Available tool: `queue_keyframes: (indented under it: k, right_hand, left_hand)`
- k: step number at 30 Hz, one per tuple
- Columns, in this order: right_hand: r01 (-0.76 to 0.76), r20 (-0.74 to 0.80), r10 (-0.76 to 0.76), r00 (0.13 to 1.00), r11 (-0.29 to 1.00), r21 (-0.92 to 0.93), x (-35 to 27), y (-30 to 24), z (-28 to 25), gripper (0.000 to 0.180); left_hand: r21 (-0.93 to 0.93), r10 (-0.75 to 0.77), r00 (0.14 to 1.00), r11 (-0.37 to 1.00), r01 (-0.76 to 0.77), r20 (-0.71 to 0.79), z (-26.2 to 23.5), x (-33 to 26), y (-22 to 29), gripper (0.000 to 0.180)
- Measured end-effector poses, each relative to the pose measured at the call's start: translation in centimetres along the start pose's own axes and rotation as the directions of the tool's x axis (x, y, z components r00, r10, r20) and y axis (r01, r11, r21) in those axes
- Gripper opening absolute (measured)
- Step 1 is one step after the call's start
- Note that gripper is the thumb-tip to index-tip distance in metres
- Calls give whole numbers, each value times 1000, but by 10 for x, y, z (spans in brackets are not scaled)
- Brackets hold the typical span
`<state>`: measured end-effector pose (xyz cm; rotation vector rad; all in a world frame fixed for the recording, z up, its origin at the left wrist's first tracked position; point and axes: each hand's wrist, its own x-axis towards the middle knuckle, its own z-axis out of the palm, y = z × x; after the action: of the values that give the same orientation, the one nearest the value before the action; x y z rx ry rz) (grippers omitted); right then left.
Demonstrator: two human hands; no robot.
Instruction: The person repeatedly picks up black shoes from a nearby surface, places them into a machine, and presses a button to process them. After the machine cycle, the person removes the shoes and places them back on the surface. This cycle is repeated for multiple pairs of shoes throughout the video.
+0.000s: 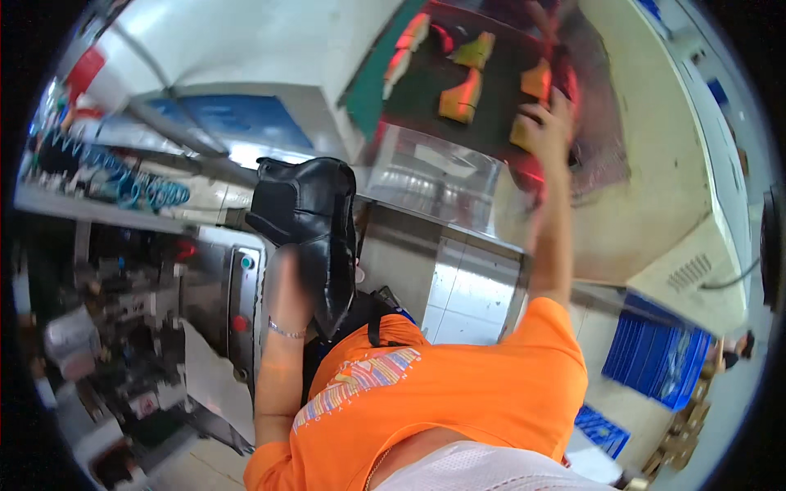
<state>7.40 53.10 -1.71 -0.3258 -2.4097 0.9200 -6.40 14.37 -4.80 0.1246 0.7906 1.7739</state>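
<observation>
The left hand [288, 286] grips a black boot [304, 214] while the right hand [544, 121], fingers spread, reaches to a yellow piece [519, 137] on a dark surface [500, 92], seemingly a pick-up calling for a careful pinch.

The dark, red-lit bed [501, 92] carries several yellow, irregularly shaped pieces [457, 105] scattered across it.

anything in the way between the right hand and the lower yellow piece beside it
Nothing visible stands between the right hand and the lower yellow piece; they appear side by side, though blur hides whether they touch.
</observation>
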Motion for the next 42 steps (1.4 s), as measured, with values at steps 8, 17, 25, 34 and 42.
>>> queue_keyframes:
  k: [8, 17, 25, 34, 42]
  right_hand:
    - [-527, -338, 440, 832, 435, -730, -97, 247, -99, 28]
    - [177, 316, -99, 944, 957, -229, -29, -110, -2, 22]
    - [468, 191, -661, 725, 677, 567, -25, -304, 263, 22]
    - [-342, 527, -810, 259, 434, 834, -82, -456, 356, 29]
    - [-922, 606, -796, 8, 228, 313, -78, -478, 370, 41]
  left_hand:
    - [20, 249, 966, 968, -248, -73, -58, -86, 9, 70]
    - [63, 610, 742, 782, -620, -279, -78, -218, -19, 74]
    - [518, 911, 91, 308, -798, -401, -64, -312, -29, 71]
    - [917, 821, -446, 218, -333, -357, -37, -357, -53, 48]
    - [923, 974, -48, 193, -333, -222, -30, -380, -47, 73]
